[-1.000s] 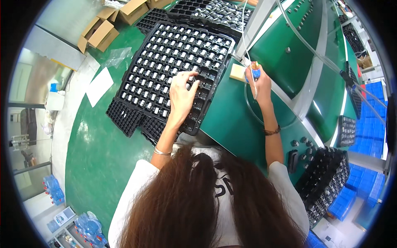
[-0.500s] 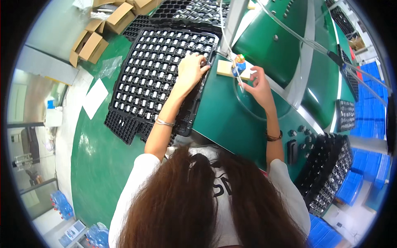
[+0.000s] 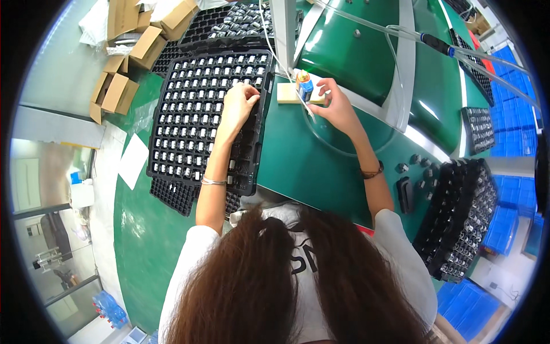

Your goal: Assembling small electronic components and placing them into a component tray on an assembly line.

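Observation:
A large black tray with rows of small white-and-dark cylindrical parts in its cells lies to the left. Over its right-hand columns is my left hand, fingers bent and thumb drawn in close to them; whatever is between the tips is too small to make out. A small blue upright device with an orange top stands at a pale yellow block on the green table. Just right of it, my right hand has its thumb and fingers curved apart, with nothing visible between them. Its thumb is close to a thin white piece beside the device.
A clear hose loops over the green table. Loose small parts, a black oblong object and stacked filled trays are on the right. A grey post rises behind the device. Open cartons stand at far left.
The whole view has shifted, so the tray and device appear farther left. My left hand's fingers have drawn closer together over the tray. My right hand stays beside the device.

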`<state>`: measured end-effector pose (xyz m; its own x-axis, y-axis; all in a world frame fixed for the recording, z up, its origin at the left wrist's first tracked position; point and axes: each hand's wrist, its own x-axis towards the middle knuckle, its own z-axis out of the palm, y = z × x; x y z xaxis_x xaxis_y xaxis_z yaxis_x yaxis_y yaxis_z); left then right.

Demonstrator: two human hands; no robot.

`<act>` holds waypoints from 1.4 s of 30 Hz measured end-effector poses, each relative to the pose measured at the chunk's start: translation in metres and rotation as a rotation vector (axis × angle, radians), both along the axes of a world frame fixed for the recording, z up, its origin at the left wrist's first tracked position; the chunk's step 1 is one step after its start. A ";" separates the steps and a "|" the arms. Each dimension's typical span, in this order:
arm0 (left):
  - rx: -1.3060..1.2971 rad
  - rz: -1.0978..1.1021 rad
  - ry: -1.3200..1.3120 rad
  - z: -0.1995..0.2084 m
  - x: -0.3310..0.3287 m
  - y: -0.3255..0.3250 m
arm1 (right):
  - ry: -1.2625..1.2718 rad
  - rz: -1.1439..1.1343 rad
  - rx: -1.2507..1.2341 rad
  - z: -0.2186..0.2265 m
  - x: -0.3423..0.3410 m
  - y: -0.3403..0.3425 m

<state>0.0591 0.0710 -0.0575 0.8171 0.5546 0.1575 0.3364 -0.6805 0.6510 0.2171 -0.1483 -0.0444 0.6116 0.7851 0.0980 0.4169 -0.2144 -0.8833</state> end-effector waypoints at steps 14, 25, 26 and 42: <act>0.390 0.144 0.075 0.002 -0.002 -0.028 | -0.323 -0.229 0.198 -0.026 0.014 0.052; -0.308 0.179 -0.159 0.041 -0.008 -0.018 | -0.307 -0.670 0.193 -0.018 0.131 0.025; -0.467 0.129 -0.262 0.036 -0.011 -0.012 | -0.306 -0.661 0.195 -0.019 0.137 0.027; -1.525 0.141 -0.569 0.021 -0.031 -0.050 | -0.494 -0.657 -0.015 -0.051 0.167 0.043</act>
<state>0.0277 0.0209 -0.0361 0.7811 0.5308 -0.3289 -0.1680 0.6860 0.7080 0.3841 -0.1051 -0.0957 0.8358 0.2855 0.4690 0.5425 -0.5606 -0.6256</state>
